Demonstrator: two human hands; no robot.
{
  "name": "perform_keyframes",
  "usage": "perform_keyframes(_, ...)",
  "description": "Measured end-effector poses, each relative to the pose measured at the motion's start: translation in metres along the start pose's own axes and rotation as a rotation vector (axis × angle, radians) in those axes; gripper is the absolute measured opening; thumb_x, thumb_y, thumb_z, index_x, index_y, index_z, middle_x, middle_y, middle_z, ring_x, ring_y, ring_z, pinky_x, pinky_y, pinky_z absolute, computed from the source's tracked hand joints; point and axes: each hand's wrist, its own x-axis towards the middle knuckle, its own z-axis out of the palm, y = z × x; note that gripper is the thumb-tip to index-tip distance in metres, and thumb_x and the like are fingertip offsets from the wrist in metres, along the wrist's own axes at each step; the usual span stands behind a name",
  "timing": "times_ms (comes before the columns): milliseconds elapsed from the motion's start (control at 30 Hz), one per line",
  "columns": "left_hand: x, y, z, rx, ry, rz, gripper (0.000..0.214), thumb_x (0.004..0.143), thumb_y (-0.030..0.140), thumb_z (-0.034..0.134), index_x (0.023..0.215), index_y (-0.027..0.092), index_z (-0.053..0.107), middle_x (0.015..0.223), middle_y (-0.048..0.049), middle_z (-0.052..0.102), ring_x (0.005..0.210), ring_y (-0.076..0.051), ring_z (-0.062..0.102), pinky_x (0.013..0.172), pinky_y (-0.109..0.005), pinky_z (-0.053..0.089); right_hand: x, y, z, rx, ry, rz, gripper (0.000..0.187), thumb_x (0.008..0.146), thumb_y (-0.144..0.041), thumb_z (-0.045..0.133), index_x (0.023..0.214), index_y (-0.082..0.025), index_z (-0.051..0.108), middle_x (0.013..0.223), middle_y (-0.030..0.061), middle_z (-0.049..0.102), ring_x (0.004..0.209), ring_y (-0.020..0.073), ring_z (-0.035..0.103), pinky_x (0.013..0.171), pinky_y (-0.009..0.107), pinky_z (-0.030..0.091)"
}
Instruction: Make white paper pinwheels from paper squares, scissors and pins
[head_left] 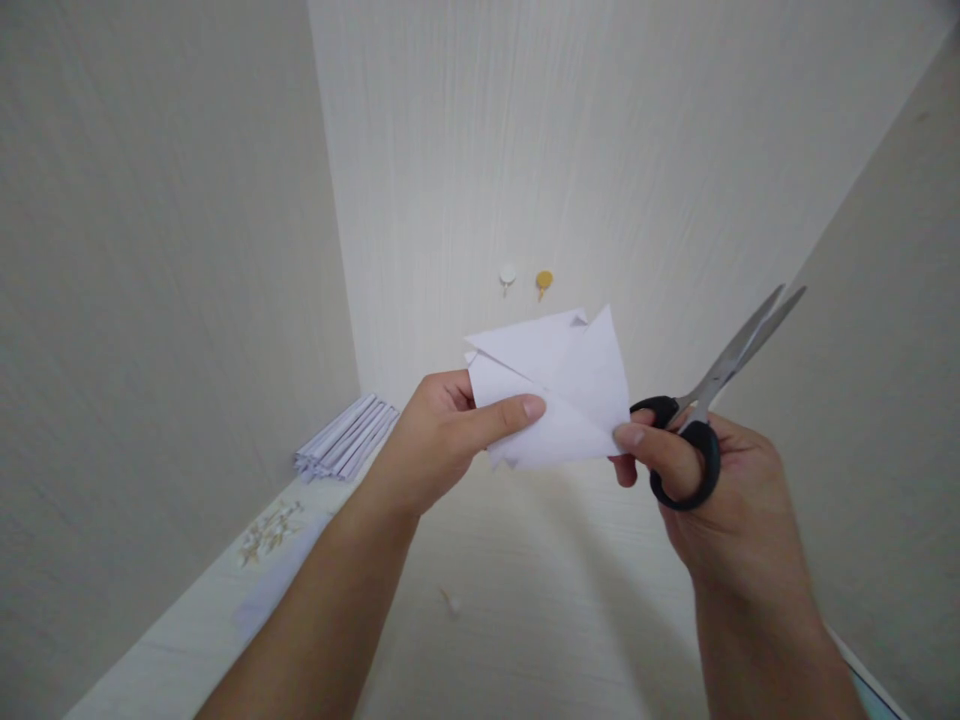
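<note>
A piece of white folded paper is held up in front of me, with creases meeting near its middle and slits and pointed flaps at its edges. My left hand grips its left side, thumb flat on the front and fingers behind. At the lower right corner, the thumb and a finger of my right hand pinch the paper. Black-handled scissors hang on that same hand, its thumb through one loop. Their metal blades point up and to the right, slightly apart, away from the paper.
White folded paper strips lie stacked at the left against the side wall. Closer to me is a pile of small white and tan pieces. One similar piece lies on the table. A white hook and a gold hook are on the back wall.
</note>
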Motion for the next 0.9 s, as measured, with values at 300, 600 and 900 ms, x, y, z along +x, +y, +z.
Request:
perform_keyframes(300,-0.007,0.007,0.007,0.020,0.098,0.024,0.040,0.072,0.041,0.083,0.100,0.013,0.078,0.106,-0.0132,0.078,0.096,-0.031,0.074,0.083,-0.040,0.060,-0.007,-0.013,0.004,-0.116,-0.117,0.039,0.021,0.076,-0.036,0.081,0.068,-0.019,0.071,0.058,0.0001,0.063,0.052,0.0132,0.055,0.047,0.025,0.043)
perform_keyframes(600,0.001,-0.001,0.010,-0.028,0.204,0.055,0.039,0.068,0.039,0.084,0.097,0.013,0.077,0.104,-0.0124,0.079,0.095,-0.033,0.074,0.077,-0.039,0.061,0.008,-0.010,-0.026,-0.267,-0.423,0.112,0.025,0.074,-0.042,0.082,0.072,-0.019,0.072,0.064,0.0001,0.063,0.058,0.0128,0.053,0.051,0.023,0.041)
perform_keyframes(900,0.012,-0.001,0.015,-0.173,0.281,0.140,0.038,0.071,0.028,0.079,0.106,0.014,0.075,0.103,-0.0102,0.079,0.095,-0.030,0.076,0.081,-0.036,0.062,0.014,-0.008,-0.048,-0.514,-0.684,0.210,0.034,0.071,-0.048,0.081,0.062,-0.019,0.066,0.058,-0.0024,0.051,0.056,0.0121,0.041,0.049,0.025,0.032)
